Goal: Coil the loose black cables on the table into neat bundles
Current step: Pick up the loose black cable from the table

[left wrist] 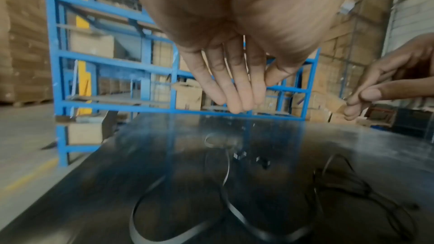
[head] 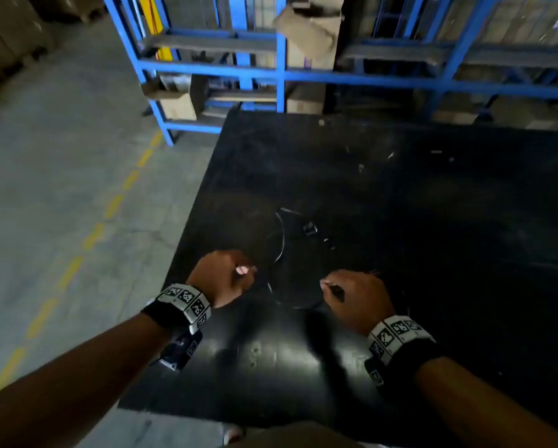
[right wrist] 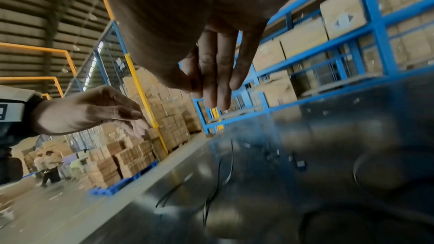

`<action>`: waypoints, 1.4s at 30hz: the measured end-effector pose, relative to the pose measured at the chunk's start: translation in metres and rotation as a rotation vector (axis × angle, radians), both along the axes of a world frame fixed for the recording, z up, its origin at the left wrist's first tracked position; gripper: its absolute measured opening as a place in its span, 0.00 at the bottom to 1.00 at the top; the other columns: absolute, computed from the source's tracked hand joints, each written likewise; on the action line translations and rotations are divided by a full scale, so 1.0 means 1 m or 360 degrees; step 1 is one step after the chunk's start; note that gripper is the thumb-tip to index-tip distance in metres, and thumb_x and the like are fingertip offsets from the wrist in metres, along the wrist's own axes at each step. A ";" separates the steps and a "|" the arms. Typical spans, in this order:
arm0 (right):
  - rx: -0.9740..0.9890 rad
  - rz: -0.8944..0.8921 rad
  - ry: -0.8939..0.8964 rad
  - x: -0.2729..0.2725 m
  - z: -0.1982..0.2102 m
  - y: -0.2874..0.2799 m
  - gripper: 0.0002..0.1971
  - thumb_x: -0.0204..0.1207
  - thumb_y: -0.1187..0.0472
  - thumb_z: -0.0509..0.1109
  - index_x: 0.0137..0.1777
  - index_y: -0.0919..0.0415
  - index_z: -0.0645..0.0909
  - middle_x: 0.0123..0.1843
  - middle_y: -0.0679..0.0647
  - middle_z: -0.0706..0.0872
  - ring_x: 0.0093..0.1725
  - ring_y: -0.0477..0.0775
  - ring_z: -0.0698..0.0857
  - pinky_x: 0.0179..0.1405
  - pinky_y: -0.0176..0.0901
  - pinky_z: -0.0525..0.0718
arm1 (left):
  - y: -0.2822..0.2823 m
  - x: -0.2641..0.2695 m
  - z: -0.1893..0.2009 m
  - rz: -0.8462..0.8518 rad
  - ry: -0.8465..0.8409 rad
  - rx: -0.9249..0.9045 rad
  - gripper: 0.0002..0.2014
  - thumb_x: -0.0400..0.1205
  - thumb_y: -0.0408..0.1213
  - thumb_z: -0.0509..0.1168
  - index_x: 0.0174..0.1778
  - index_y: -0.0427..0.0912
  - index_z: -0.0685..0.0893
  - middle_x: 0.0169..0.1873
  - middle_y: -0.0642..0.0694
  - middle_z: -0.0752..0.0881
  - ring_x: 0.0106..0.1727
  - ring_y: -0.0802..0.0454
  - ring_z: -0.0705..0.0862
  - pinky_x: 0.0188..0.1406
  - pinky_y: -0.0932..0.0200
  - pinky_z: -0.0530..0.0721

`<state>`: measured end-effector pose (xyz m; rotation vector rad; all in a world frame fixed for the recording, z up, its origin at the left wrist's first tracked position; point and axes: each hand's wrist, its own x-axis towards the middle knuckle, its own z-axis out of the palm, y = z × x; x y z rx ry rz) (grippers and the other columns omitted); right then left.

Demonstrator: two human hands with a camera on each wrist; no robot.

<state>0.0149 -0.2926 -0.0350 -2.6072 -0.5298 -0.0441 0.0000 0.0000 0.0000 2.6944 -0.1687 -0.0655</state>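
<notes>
Both hands hover relaxed, gripping nothing: left hand [head: 221, 278] takes the flat cable [left wrist: 226, 173] at 12 o'clock (black-on-black table [head: 433, 221]), right hand [head: 357, 297] feeds even loops.

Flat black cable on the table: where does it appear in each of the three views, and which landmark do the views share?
Head: the flat black cable curves on the table, just below the picture's centre.
Left wrist: the cable makes large loops across the bottom centre.
Right wrist: the cable is a thin, blurred curve, lower centre.
Shared landmark: the blue rack behind the table's far edge.
</notes>
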 end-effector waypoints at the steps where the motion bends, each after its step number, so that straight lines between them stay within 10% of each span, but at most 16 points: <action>1: -0.0010 0.0038 0.0036 -0.004 -0.017 0.003 0.11 0.76 0.48 0.66 0.44 0.51 0.89 0.43 0.47 0.93 0.42 0.53 0.92 0.41 0.50 0.90 | 0.005 -0.007 -0.017 0.0034 0.0084 -0.0027 0.11 0.79 0.49 0.68 0.43 0.47 0.92 0.42 0.46 0.94 0.46 0.40 0.93 0.42 0.52 0.88; 13: -0.0289 0.0326 0.0326 0.004 -0.082 0.082 0.08 0.76 0.51 0.70 0.42 0.51 0.87 0.37 0.46 0.91 0.36 0.50 0.89 0.34 0.36 0.74 | 0.056 -0.025 -0.114 0.0316 0.0523 0.0060 0.23 0.73 0.63 0.58 0.56 0.60 0.90 0.56 0.55 0.90 0.55 0.50 0.90 0.56 0.46 0.89; 21: -0.0372 0.0393 0.0488 0.038 -0.120 0.168 0.25 0.77 0.58 0.75 0.75 0.52 0.77 0.75 0.52 0.77 0.64 0.56 0.87 0.55 0.51 0.88 | 0.072 0.010 -0.160 0.0091 0.0537 0.0293 0.26 0.78 0.48 0.75 0.74 0.60 0.81 0.82 0.47 0.70 0.83 0.42 0.68 0.80 0.39 0.74; 27: -0.0463 0.0350 0.0532 0.027 -0.133 0.173 0.15 0.76 0.67 0.76 0.61 0.58 0.83 0.64 0.55 0.82 0.57 0.58 0.88 0.49 0.46 0.87 | 0.069 0.003 -0.172 0.0030 0.0399 0.0242 0.05 0.82 0.45 0.70 0.50 0.55 0.90 0.67 0.48 0.84 0.71 0.44 0.79 0.71 0.41 0.78; 35: -0.0110 0.0288 0.0366 0.011 -0.117 0.126 0.03 0.79 0.62 0.70 0.50 0.56 0.79 0.48 0.50 0.83 0.36 0.47 0.77 0.32 0.40 0.73 | 0.059 -0.026 -0.145 -0.0226 0.0467 -0.0098 0.11 0.87 0.48 0.63 0.63 0.55 0.86 0.60 0.52 0.89 0.63 0.53 0.84 0.70 0.49 0.78; 42: 0.0195 0.0066 0.0264 0.003 -0.080 0.079 0.04 0.79 0.62 0.71 0.50 0.54 0.79 0.44 0.46 0.81 0.36 0.46 0.82 0.32 0.32 0.76 | 0.044 -0.039 -0.102 -0.0089 0.0542 -0.0737 0.10 0.86 0.48 0.64 0.50 0.50 0.90 0.42 0.52 0.93 0.44 0.58 0.92 0.50 0.46 0.90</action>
